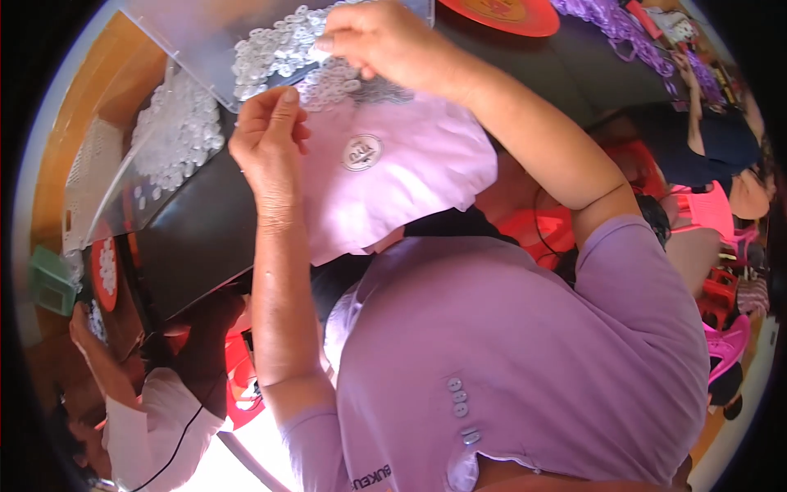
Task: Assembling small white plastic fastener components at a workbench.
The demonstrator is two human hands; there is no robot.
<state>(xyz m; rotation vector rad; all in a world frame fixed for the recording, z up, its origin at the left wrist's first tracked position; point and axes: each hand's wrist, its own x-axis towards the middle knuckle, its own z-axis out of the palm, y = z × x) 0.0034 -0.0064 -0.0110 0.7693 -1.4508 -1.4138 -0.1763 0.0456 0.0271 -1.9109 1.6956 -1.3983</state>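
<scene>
A pile of small clear-white plastic pieces (pixel 275 41), ring-like in shape, lies in front of me at the top of the view. My right hand (pixel 377 41) is over this pile with its fingertips pinched together. Something small and whitish shows at those fingertips, too small to name. Nearer and to the left, my left hand (pixel 272 131) is raised with thumb and fingers pressed together; what it holds, if anything, is hidden. Pink cloth (pixel 410 164) with a round printed patch spreads below both hands. On its far edge lies a bunch of thin dark strands (pixel 381 92).
A clear plastic tray wall (pixel 184 33) rises behind the pile. Farther left, more whitish pieces (pixel 180 135) are heaped beside a dark tabletop (pixel 197 221). Co-workers sit at left and right. A red plate (pixel 512 12) and purple strands (pixel 619 33) lie on the far right.
</scene>
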